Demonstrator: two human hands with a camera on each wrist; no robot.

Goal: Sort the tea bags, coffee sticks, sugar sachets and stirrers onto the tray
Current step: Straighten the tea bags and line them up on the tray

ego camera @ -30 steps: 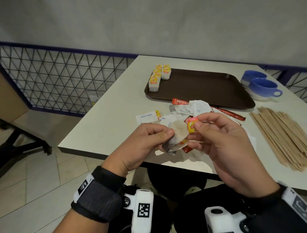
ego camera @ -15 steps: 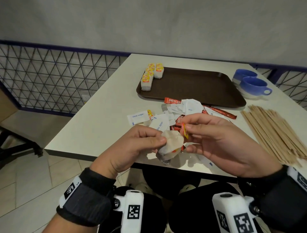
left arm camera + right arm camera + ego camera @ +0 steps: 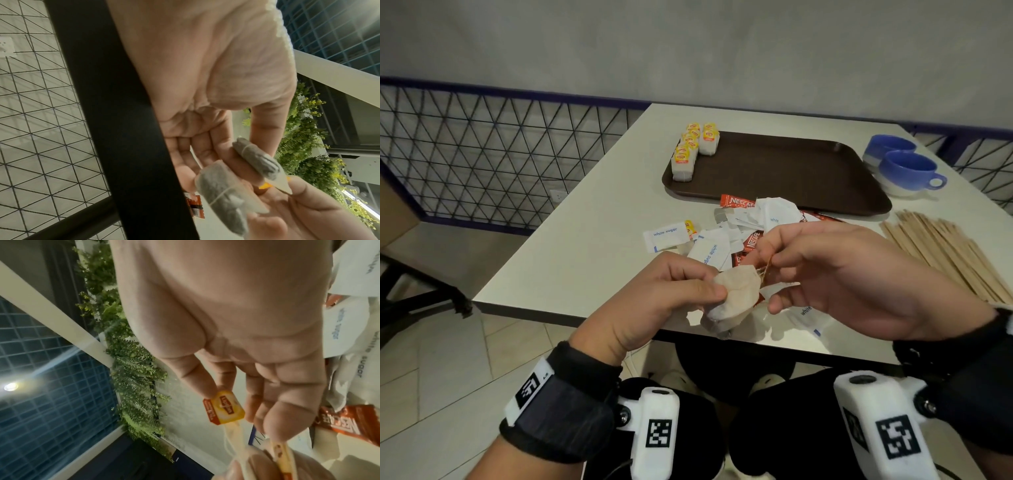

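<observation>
Above the table's near edge, my left hand point(image 3: 674, 287) pinches a pale tea bag point(image 3: 736, 296) between thumb and fingers. My right hand point(image 3: 825, 270) pinches its yellow tag point(image 3: 223, 408) just right of the bag; in the head view the fingers hide the tag. The left wrist view shows the tea bag point(image 3: 221, 190) folded over my fingers. The brown tray point(image 3: 791, 171) lies farther back, with several tea bags point(image 3: 693, 147) at its left end. Sugar sachets point(image 3: 667, 236) and red coffee sticks point(image 3: 738, 201) lie in a loose pile in front of the tray. Wooden stirrers point(image 3: 941, 250) are spread at the right.
Two blue cups point(image 3: 907, 171) stand right of the tray. The white table point(image 3: 585, 246) ends close in front of me, with a wire-mesh railing point(image 3: 482, 157) to its left. A sugar sachet point(image 3: 804, 317) lies under my right hand near the edge.
My right hand has turned the yellow tag edge-on and then out of the head view, staying close against the tea bag. My left hand keeps its pinch on the bag.
</observation>
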